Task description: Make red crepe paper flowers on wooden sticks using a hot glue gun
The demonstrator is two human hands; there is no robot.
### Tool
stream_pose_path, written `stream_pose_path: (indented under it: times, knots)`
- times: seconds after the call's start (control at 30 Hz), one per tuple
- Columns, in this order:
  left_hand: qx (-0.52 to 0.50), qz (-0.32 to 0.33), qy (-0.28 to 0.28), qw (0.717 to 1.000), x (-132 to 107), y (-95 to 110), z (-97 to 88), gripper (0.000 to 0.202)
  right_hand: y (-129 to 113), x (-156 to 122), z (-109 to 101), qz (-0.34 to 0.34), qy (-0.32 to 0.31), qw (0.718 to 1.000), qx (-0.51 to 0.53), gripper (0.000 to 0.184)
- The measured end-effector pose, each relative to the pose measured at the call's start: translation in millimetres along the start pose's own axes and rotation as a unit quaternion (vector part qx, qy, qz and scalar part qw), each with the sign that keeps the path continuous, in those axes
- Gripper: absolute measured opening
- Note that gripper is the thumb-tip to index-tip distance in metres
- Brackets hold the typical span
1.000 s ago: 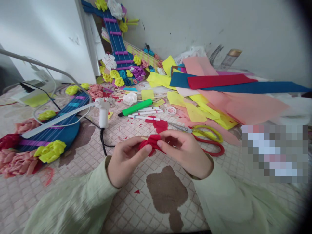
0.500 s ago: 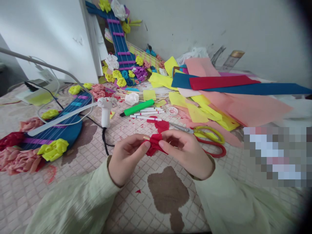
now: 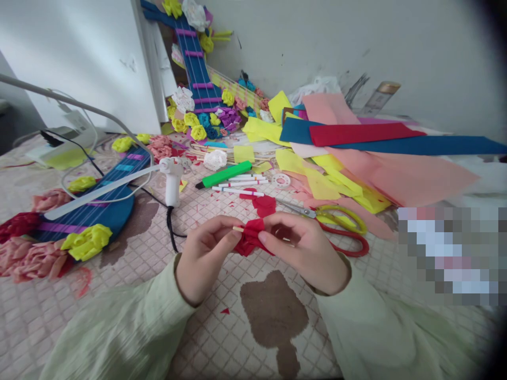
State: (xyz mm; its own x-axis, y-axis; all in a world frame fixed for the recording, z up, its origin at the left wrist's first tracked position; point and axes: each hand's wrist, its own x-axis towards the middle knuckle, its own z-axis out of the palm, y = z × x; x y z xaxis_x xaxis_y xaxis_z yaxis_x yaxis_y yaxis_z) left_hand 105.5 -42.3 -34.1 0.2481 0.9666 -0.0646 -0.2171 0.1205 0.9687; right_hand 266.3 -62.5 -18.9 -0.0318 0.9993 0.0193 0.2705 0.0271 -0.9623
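Observation:
Above the table, a piece of red crepe paper [image 3: 252, 238] is pinched between my two hands. A pale thin stick [image 3: 238, 229] pokes out of the paper's left side, beside my left thumb. My left hand [image 3: 208, 256] is closed on the paper's left edge, its thumb and forefinger pressed together. On the other side, my right hand [image 3: 307, 250] grips the paper with the thumb on top and the other fingers curled behind. Cut red paper pieces [image 3: 264, 205] lie just beyond the hands. Scissors [image 3: 344, 219] with yellow and red handles rest beside my right hand.
A white glue gun [image 3: 171, 182] with a black cord stands left of my hands. Behind lie a green marker [image 3: 225, 174], slim white pens [image 3: 243, 183] and a tape roll [image 3: 281, 180]. Coloured paper [image 3: 396, 169] piles up at right; blue paper guitars [image 3: 103, 203] with paper flowers sit at left.
The left thumb and fingers have shifted slightly on the red crepe paper, so more of the paper and stick end shows. The view has moved very slightly.

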Motion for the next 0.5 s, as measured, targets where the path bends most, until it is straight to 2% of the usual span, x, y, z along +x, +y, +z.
stream_pose_path:
  times: [0.3,0.5]
  knots:
    - [0.048,0.001,-0.046,0.998,-1.8,6.5,1.9,0.017,1.3,-2.0,-1.9,-0.038,0.018,0.999,-0.026,0.007]
    - [0.067,0.008,-0.054,0.996,-1.7,4.3,1.2,0.019,1.0,-2.9,-1.5,-0.041,0.025,0.998,-0.033,0.008]
